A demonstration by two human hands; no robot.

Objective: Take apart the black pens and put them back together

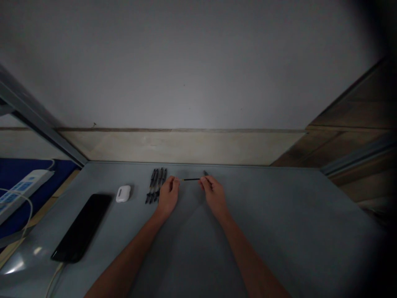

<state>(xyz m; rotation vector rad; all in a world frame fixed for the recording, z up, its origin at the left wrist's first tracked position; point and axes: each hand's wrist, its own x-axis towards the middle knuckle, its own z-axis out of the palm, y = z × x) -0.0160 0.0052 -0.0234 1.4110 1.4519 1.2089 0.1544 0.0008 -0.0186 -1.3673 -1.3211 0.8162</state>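
A thin pen refill point(191, 179), dark along most of its length and paler at the left end, stretches level between my two hands above the grey table. My left hand point(169, 193) pinches its left end, the fingertips closed. At its right end the fingers of my right hand point(213, 193) are closed as well. Just behind my right fingers a dark pen part point(205, 172) shows; whether it is held or lies on the table I cannot tell. Several dark pens point(156, 182) lie side by side left of my left hand, which partly covers them.
A white earbud case point(123, 193) and a black phone point(82, 227) with a white cable point(55, 277) lie on the left of the grey table point(279, 231). Beyond its left edge is a white power strip point(23, 190). A pale wall point(186, 147) borders the back.
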